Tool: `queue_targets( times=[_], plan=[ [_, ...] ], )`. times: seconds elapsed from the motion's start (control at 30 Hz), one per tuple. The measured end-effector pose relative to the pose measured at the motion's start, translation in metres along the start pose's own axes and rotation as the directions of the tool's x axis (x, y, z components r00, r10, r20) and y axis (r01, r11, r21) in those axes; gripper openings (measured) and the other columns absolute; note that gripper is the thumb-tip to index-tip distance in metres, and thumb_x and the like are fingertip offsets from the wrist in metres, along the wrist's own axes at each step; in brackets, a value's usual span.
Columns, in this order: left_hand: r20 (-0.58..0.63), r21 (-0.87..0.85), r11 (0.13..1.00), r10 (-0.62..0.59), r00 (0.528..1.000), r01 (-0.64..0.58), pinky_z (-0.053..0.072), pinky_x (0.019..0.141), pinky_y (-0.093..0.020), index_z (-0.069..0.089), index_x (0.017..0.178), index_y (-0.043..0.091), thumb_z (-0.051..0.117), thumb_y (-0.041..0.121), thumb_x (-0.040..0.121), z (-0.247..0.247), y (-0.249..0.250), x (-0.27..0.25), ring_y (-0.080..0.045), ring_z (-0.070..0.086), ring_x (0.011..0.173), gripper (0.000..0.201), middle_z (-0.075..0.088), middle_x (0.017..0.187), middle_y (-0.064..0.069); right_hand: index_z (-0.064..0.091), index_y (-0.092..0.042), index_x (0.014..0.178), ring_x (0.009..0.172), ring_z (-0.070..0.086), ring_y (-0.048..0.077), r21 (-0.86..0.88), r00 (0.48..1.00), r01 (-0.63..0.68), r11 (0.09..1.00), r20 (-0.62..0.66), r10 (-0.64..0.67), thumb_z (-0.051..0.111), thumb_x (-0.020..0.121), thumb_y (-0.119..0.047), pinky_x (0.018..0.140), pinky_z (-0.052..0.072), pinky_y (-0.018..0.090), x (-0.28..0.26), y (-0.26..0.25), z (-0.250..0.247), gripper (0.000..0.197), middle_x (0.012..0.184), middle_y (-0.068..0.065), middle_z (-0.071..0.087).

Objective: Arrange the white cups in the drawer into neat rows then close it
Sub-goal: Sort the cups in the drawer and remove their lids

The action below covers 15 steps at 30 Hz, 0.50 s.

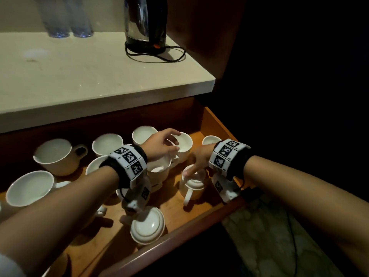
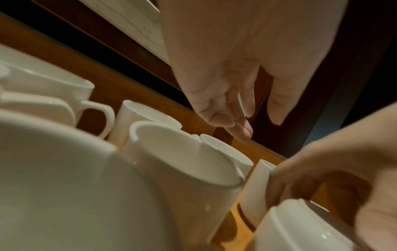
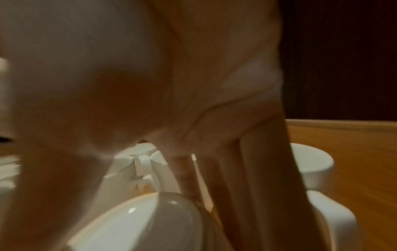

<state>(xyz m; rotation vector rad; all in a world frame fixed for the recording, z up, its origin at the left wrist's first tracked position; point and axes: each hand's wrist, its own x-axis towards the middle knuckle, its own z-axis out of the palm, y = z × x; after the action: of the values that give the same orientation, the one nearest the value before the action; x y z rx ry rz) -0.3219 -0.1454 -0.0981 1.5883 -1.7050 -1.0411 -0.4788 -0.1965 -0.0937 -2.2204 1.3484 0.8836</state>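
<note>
The wooden drawer (image 1: 215, 118) is standing pulled out beneath the pale surface (image 1: 79, 76), and both hands are reaching into it among the white cups.

The left hand (image 1: 159, 144) is hovering with its fingers loosely spread and relaxed over an upright cup (image 1: 184, 146) near the back of the drawer; the left wrist view shows the fingers (image 2: 240, 122) hanging straight down, gripping nothing, above the cup rims. I cannot tell whether the fingertips are touching that cup's rim.

The right hand (image 1: 196, 159) is lying just to the right of the left hand, its fingers pointing down and closing around the base of an upside-down cup (image 1: 192, 185), whose handle is pointing toward the drawer front. In the right wrist view the fingers (image 3: 247, 178) are running down beside the upturned base (image 3: 139, 224), though the picture is blurred.

Just beyond the right hand, 1 small cup (image 1: 210, 139) is sitting by the drawer's right wall. To the left of the left hand, several upright cups are standing loosely, including a wide one (image 1: 55, 155) with its handle turned toward the hand. Nearer the drawer front, below the left wrist, another inverted cup (image 1: 147, 226) is resting.

On the surface beyond the hands, a steel kettle (image 1: 145, 23) and 2 clear bottles (image 1: 65, 17) are standing.
</note>
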Motion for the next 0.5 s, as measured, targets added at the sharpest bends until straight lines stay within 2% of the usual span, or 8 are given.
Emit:
queue_targets(
  times=[0.07,0.1,0.13,0.2,0.27,0.37,0.43,0.5],
  plan=[
    [0.013,-0.055,0.998,-0.020,1.000,0.020,0.052,0.078,-0.019,0.049,0.125,0.016,0.062,0.008,0.087,0.004,0.001,-0.003,-0.014,0.064,0.086,0.041,0.061,0.094,0.005,0.064,-0.018,0.102,0.087,0.064,0.017,-0.028,1.000,0.017,0.999,0.026,-0.016,0.059,0.056,-0.083,0.083,0.048,0.029,0.001,-0.003,0.007,0.079,0.092,-0.002,0.071],
    [0.016,-0.088,0.996,-0.031,0.999,0.032,0.054,0.083,-0.026,0.049,0.126,0.015,0.061,0.007,0.087,0.005,0.000,-0.004,-0.018,0.065,0.087,0.042,0.062,0.092,0.005,0.061,-0.019,0.111,0.095,0.064,0.018,-0.027,0.999,0.015,1.000,0.037,-0.014,0.060,0.057,-0.082,0.090,0.047,0.032,0.001,-0.004,0.009,0.083,0.100,-0.002,0.070],
    [0.019,-0.105,0.994,-0.038,0.999,0.040,0.053,0.088,-0.033,0.049,0.127,0.015,0.061,0.007,0.087,0.006,0.000,-0.006,-0.021,0.066,0.089,0.042,0.063,0.092,0.004,0.059,-0.020,0.113,0.096,0.061,0.017,-0.021,0.999,0.013,1.000,0.043,-0.012,0.063,0.064,-0.075,0.092,0.043,0.031,-0.002,-0.006,0.010,0.073,0.101,-0.005,0.068],
    [0.018,-0.106,0.993,-0.042,0.999,0.044,0.051,0.093,-0.039,0.050,0.124,0.017,0.061,0.009,0.087,0.006,-0.001,-0.009,-0.023,0.065,0.093,0.040,0.064,0.093,0.003,0.054,-0.027,0.099,0.088,0.058,0.015,0.008,0.999,0.024,1.000,0.031,-0.024,0.068,0.071,-0.062,0.081,0.043,0.027,-0.005,-0.008,0.007,0.047,0.088,-0.008,0.063],
    [0.025,-0.113,0.993,-0.043,0.999,0.045,0.050,0.093,-0.038,0.050,0.123,0.021,0.062,0.012,0.086,0.004,-0.002,-0.011,-0.023,0.064,0.096,0.040,0.064,0.099,0.001,0.062,-0.024,0.095,0.089,0.066,0.018,0.035,0.999,0.039,0.999,0.034,-0.040,0.074,0.063,-0.063,0.083,0.052,0.031,-0.003,-0.007,0.007,0.052,0.088,-0.004,0.070],
    [0.057,-0.153,0.987,-0.037,0.998,0.046,0.048,0.088,-0.029,0.048,0.127,0.021,0.065,0.019,0.085,0.000,0.000,-0.018,-0.019,0.062,0.097,0.045,0.063,0.106,-0.001,0.067,-0.024,0.092,0.087,0.066,0.017,0.096,1.000,0.019,0.995,0.004,-0.019,0.076,0.062,-0.057,0.085,0.052,0.033,0.002,-0.007,0.006,0.045,0.091,-0.001,0.072],
    [0.087,-0.207,0.977,-0.040,0.995,0.058,0.046,0.093,-0.030,0.046,0.130,0.020,0.067,0.022,0.084,-0.003,0.000,-0.019,-0.018,0.062,0.101,0.052,0.062,0.108,-0.001,0.070,-0.022,0.084,0.082,0.063,0.016,0.181,1.000,0.011,0.984,-0.029,-0.006,0.076,0.065,-0.054,0.080,0.051,0.029,-0.004,-0.004,-0.001,0.038,0.084,-0.002,0.070],
    [0.104,-0.204,0.977,-0.039,0.994,0.060,0.045,0.096,-0.029,0.044,0.133,0.019,0.068,0.025,0.082,-0.005,0.001,-0.019,-0.016,0.060,0.107,0.057,0.061,0.113,0.000,0.069,-0.025,0.061,0.068,0.058,0.012,0.304,1.000,0.003,0.953,-0.002,-0.002,0.075,0.070,-0.049,0.066,0.046,0.022,-0.017,0.004,-0.016,0.026,0.064,-0.007,0.064]
  ],
)
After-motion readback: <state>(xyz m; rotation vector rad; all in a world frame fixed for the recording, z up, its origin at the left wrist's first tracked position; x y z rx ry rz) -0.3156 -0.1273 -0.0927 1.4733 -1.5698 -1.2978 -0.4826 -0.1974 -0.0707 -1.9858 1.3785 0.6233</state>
